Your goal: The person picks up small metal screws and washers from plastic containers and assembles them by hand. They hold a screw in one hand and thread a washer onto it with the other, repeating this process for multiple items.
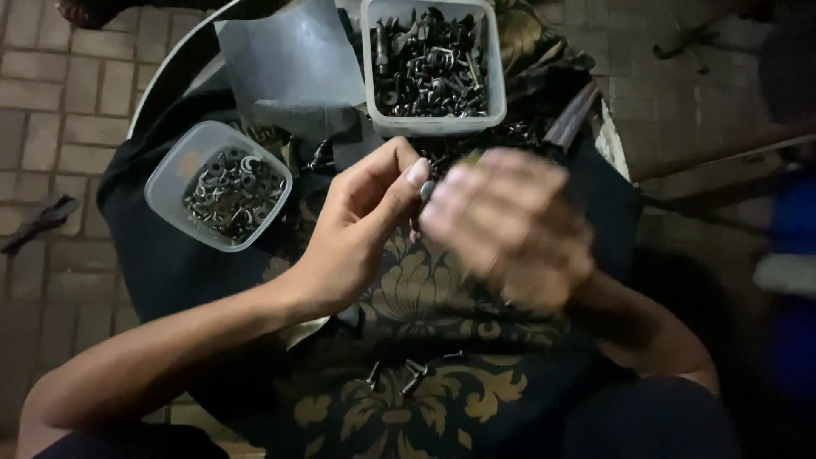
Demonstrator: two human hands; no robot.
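Both forearms bare, no sleeves, no watch or rings visible. Left hand (357,229) sharp: slim fingers, short nails. Right hand (510,225) blurred, detail can't be read. Dark trousers over both knees, near left & near right corners.

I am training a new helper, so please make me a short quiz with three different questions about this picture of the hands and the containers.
1. True or false: the round tub holds small metal rings.
2. Which hand looks blurred? A) left hand B) right hand
3. Fill in: a few loose screws lie on the dark ______ with the gold flower pattern.

Key
1. True; the square tub holds the bigger dark metal parts.
2. B; the left hand is sharp, and its thumb and fingers pinch together at a small part that is mostly hidden.
3. cloth.
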